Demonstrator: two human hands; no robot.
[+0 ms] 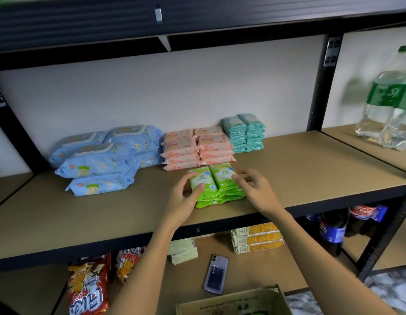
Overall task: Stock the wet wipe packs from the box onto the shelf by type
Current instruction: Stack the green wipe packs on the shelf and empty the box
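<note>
Sitting lowest, the box [238, 302] is cut off by the frame, so what is left in it cannot be told. Above it, on the shelf [311, 173] near the front edge, the green packs [216, 185] stand in two side-by-side stacks; the left hand [186, 196] and right hand [254, 189] press their sides with spread fingers, gripping nothing, probably squaring them. Behind, pink packs [197, 147] touch the green; blue packs [106, 155] fill the back left, teal packs [244, 133] the back wall. The right half lies bare, giving room.

Stacked green wipe packs [216, 185] mid-shelf [311, 160]
</note>
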